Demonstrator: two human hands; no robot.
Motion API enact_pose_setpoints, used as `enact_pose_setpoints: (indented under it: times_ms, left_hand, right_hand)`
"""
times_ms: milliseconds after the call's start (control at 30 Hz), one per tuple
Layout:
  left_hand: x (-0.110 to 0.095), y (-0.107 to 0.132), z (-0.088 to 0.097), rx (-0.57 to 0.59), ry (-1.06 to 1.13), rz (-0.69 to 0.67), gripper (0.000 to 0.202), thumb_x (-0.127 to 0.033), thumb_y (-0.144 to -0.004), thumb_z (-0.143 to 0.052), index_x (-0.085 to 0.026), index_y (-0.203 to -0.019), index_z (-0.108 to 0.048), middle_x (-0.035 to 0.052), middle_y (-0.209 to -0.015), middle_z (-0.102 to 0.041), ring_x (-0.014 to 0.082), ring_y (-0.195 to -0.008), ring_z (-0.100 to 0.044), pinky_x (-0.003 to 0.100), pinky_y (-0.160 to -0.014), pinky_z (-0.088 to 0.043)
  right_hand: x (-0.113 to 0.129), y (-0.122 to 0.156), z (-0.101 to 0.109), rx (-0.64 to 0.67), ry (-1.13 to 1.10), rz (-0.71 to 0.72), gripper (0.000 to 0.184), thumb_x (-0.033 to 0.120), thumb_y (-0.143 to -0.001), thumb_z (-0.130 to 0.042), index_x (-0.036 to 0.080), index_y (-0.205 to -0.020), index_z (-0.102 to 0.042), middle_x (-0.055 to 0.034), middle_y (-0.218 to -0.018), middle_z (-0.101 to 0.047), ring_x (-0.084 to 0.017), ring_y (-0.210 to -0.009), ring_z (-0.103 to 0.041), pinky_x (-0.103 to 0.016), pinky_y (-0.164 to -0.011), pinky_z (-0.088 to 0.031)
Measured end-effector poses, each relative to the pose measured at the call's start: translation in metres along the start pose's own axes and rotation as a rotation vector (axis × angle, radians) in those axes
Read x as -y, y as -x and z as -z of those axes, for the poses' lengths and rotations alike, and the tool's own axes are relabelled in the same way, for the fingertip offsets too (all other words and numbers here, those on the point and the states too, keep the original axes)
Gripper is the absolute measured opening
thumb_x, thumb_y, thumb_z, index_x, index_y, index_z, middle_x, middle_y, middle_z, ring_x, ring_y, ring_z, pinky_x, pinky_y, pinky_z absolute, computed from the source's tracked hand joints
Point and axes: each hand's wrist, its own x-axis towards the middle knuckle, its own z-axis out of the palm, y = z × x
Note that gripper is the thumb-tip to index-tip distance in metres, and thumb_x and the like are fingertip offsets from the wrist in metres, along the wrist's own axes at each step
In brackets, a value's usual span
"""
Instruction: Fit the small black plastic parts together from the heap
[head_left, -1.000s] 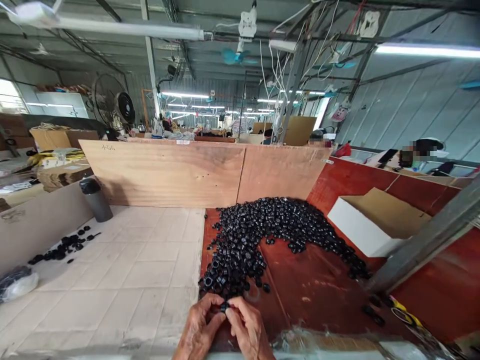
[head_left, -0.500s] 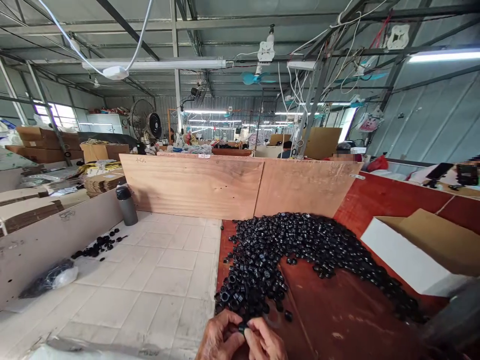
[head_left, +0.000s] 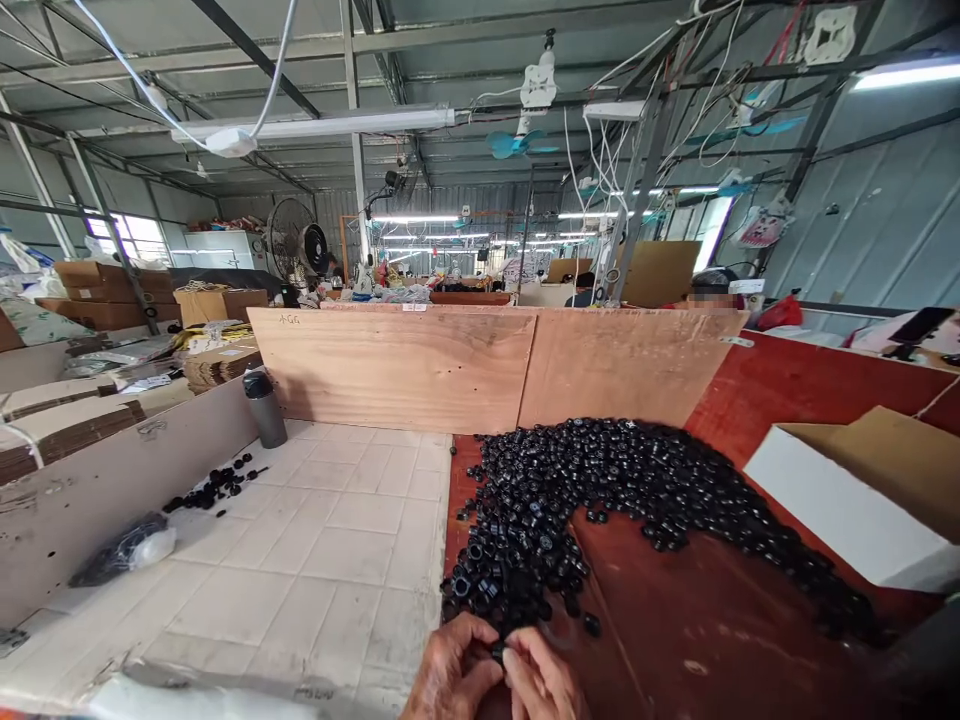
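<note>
At the bottom edge my left hand point(head_left: 454, 675) and my right hand point(head_left: 541, 680) meet, fingertips pinched together on a small black ring part point(head_left: 497, 652). Just beyond them a big curved heap of the same black ring parts point(head_left: 600, 500) lies on the red-brown board point(head_left: 675, 620). Both hands are cut off by the frame below the knuckles.
White tiled surface point(head_left: 322, 540) lies to the left, with a small cluster of black parts point(head_left: 214, 485), a dark bag point(head_left: 124, 545) and a grey cylinder bottle point(head_left: 266, 410). Plywood wall point(head_left: 487, 365) closes the back. A white cardboard box point(head_left: 855, 510) sits right. A person's head shows beyond the wall.
The view has swung left and tilted up a little, so my hands sit lower and further right in the picture. They stay pinched together on the small black part.
</note>
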Motion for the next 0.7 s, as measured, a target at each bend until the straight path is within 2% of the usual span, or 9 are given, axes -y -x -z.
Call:
enact_pose_setpoints:
  times_ms: [100, 167, 233, 300, 367, 400, 567, 633, 700]
  left_hand:
    - [-0.02, 0.009, 0.004, -0.025, -0.143, -0.141, 0.015, -0.028, -0.089, -0.067, -0.023, -0.101, -0.074, 0.0055, -0.101, -0.076, 0.0227, -0.098, -0.07, 0.034, -0.095, -0.054]
    - [-0.032, 0.013, 0.005, 0.008, -0.134, -0.199, 0.018, -0.031, -0.089, -0.069, -0.023, -0.104, -0.075, 0.0067, -0.105, -0.077, 0.0236, -0.102, -0.071, 0.037, -0.1, -0.054]
    - [-0.037, 0.015, 0.004, -0.004, -0.022, -0.098, 0.024, -0.036, -0.088, -0.073, -0.021, -0.106, -0.074, 0.0069, -0.105, -0.078, 0.0236, -0.099, -0.072, 0.038, -0.097, -0.056]
    - [-0.037, 0.019, 0.002, 0.043, 0.143, 0.056, 0.031, -0.043, -0.086, -0.077, -0.019, -0.104, -0.072, 0.0057, -0.094, -0.078, 0.0224, -0.086, -0.074, 0.036, -0.085, -0.06]
    - [-0.034, 0.029, 0.0, 0.088, 0.22, 0.13, 0.034, -0.045, -0.086, -0.078, -0.018, -0.105, -0.071, 0.0059, -0.092, -0.079, 0.0221, -0.083, -0.074, 0.035, -0.081, -0.061]
    - [-0.033, 0.035, -0.001, 0.092, 0.207, 0.124, 0.032, -0.044, -0.088, -0.076, -0.018, -0.106, -0.071, 0.0064, -0.094, -0.079, 0.0223, -0.085, -0.075, 0.035, -0.082, -0.061]
    - [-0.032, 0.069, 0.005, -0.026, -0.198, -0.168, 0.019, -0.03, -0.096, -0.066, -0.025, -0.113, -0.072, 0.0069, -0.111, -0.079, 0.0248, -0.103, -0.075, 0.037, -0.095, -0.06]
    - [-0.04, 0.074, 0.014, 0.044, -0.314, -0.255, 0.023, -0.024, -0.097, -0.061, -0.027, -0.117, -0.071, 0.0069, -0.117, -0.077, 0.0255, -0.11, -0.074, 0.037, -0.099, -0.058]
    - [-0.05, 0.072, 0.023, 0.221, -0.359, -0.224, 0.021, -0.024, -0.096, -0.061, -0.027, -0.114, -0.072, 0.0055, -0.111, -0.077, 0.0243, -0.103, -0.074, 0.034, -0.093, -0.058]
  right_hand:
    - [0.018, 0.005, -0.002, 0.065, -0.073, -0.185, 0.074, 0.095, -0.079, -0.046, 0.023, -0.07, -0.056, 0.0064, -0.044, -0.041, -0.013, -0.035, -0.039, -0.024, -0.039, -0.036]
    - [0.033, 0.013, 0.0, 0.059, -0.107, -0.241, 0.069, 0.088, -0.087, -0.043, 0.023, -0.066, -0.05, 0.0057, -0.045, -0.042, -0.012, -0.036, -0.038, -0.022, -0.038, -0.032]
    - [0.045, 0.023, 0.004, -0.025, -0.038, -0.139, 0.056, 0.075, -0.093, -0.049, 0.022, -0.077, -0.058, 0.003, -0.053, -0.052, -0.013, -0.041, -0.045, -0.023, -0.041, -0.036]
    - [0.054, 0.033, 0.009, -0.075, 0.053, 0.048, 0.038, 0.057, -0.096, -0.055, 0.02, -0.096, -0.065, -0.0024, -0.072, -0.066, -0.016, -0.054, -0.058, -0.025, -0.053, -0.048]
    - [0.058, 0.045, 0.012, -0.054, 0.106, 0.156, 0.025, 0.043, -0.097, -0.055, 0.021, -0.101, -0.067, -0.0044, -0.082, -0.069, -0.017, -0.064, -0.064, -0.026, -0.064, -0.053]
    - [0.059, 0.051, 0.013, -0.027, 0.098, 0.154, 0.021, 0.039, -0.097, -0.055, 0.021, -0.101, -0.066, -0.0037, -0.08, -0.069, -0.017, -0.064, -0.064, -0.026, -0.064, -0.053]
    - [0.063, 0.071, 0.003, 0.097, -0.276, -0.218, 0.021, 0.041, -0.095, -0.058, 0.02, -0.093, -0.059, 0.0072, -0.054, -0.052, -0.012, -0.043, -0.049, -0.022, -0.048, -0.041]
    - [0.063, 0.073, 0.003, 0.152, -0.35, -0.336, 0.026, 0.044, -0.096, -0.058, 0.02, -0.086, -0.057, 0.0073, -0.052, -0.051, -0.011, -0.04, -0.046, -0.021, -0.045, -0.037]
    - [0.059, 0.069, 0.01, 0.224, -0.249, -0.362, 0.031, 0.046, -0.096, -0.056, 0.02, -0.081, -0.058, 0.0046, -0.054, -0.056, -0.011, -0.038, -0.046, -0.022, -0.042, -0.033]
